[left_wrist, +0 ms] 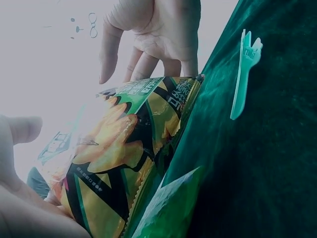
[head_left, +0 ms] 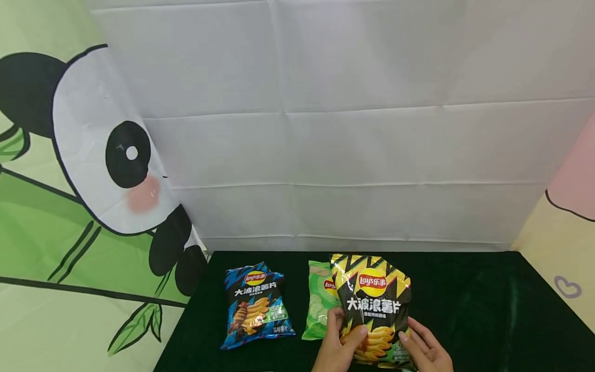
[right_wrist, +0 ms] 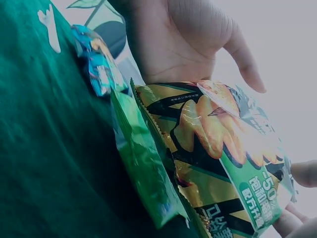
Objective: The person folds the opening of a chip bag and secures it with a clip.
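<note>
A black and yellow chip bag (head_left: pixel 373 310) stands tilted up between both hands, its printed front facing me. My left hand (head_left: pixel 338 343) grips its lower left side with the thumb across the front. On the lower right side, my right hand (head_left: pixel 426 347) holds the bag, thumb on the front and fingers behind. Behind and left of it lies a green chip bag (head_left: pixel 318 305), partly covered by the held one. Farther left, a blue chip bag (head_left: pixel 256 305) lies face up on the dark green cloth.
The dark green cloth (head_left: pixel 474 315) covers the table. A small pale fork-shaped piece (left_wrist: pixel 241 79) lies on it in the left wrist view. White fabric (head_left: pixel 353 144) hangs at the back, with a panda-print sheet (head_left: pixel 93 155) at the left.
</note>
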Available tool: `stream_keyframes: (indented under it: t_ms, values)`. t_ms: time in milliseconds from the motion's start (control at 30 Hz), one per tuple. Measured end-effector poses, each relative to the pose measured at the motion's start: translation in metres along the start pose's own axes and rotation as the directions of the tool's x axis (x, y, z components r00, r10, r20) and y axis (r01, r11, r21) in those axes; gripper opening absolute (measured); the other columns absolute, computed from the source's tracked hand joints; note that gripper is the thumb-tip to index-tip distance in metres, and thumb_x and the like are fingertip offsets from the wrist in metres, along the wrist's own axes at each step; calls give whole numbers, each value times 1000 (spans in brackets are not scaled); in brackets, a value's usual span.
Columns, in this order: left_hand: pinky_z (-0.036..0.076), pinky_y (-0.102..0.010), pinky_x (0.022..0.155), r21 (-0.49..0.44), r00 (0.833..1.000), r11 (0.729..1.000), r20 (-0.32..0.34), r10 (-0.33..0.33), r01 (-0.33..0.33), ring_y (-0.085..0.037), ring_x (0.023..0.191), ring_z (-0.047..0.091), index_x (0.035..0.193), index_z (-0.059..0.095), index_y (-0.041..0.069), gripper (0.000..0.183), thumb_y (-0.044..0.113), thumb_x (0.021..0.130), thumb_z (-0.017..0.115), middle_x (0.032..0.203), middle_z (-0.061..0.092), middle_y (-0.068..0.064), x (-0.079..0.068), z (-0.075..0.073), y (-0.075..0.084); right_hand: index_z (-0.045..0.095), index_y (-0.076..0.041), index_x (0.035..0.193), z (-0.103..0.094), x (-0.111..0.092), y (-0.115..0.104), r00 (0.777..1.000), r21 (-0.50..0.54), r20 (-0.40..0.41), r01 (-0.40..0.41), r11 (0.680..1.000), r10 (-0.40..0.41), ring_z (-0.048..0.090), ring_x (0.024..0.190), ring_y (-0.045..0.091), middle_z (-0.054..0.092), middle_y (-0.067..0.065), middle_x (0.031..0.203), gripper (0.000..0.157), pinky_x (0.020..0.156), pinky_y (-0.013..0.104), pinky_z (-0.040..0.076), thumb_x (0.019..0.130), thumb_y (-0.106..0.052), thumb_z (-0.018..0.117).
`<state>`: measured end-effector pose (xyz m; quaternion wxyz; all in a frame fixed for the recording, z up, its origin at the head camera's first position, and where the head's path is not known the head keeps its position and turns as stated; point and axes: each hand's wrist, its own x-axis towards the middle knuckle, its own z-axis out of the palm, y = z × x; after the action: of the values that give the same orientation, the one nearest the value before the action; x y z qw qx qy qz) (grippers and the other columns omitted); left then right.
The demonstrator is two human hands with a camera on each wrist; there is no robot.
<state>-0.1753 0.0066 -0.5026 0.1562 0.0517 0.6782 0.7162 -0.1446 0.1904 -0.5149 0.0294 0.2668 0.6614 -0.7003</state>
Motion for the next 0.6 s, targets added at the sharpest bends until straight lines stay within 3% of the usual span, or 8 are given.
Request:
stream_keyframes:
  t_ms: [167,300,600]
  values:
    - [49,-42,94,-40,1000,999,-12,-19,19,-21,112,55,125,32,13,55,37,88,65,130,53,-10,-7,-7,2,37,-6,142,8,-1,7,1000,39,-9,-6,999,7,67,98,15,48,20,140,101,78,38,57,65,-57,79]
    - [49,-40,93,-17,1000,1000,-26,-14,14,-20,111,55,125,33,13,55,37,88,65,128,54,-10,-10,-11,1,40,-7,140,10,1,14,1000,41,-12,0,999,0,67,100,15,52,19,137,102,78,37,57,61,-58,81]
    - [54,-31,84,-87,999,996,-34,-26,23,-18,101,59,121,34,7,54,31,87,67,119,57,-8,-17,-11,-17,37,-4,141,-3,4,38,997,24,60,-53,998,52,66,102,19,57,19,133,114,77,40,56,55,-65,79]
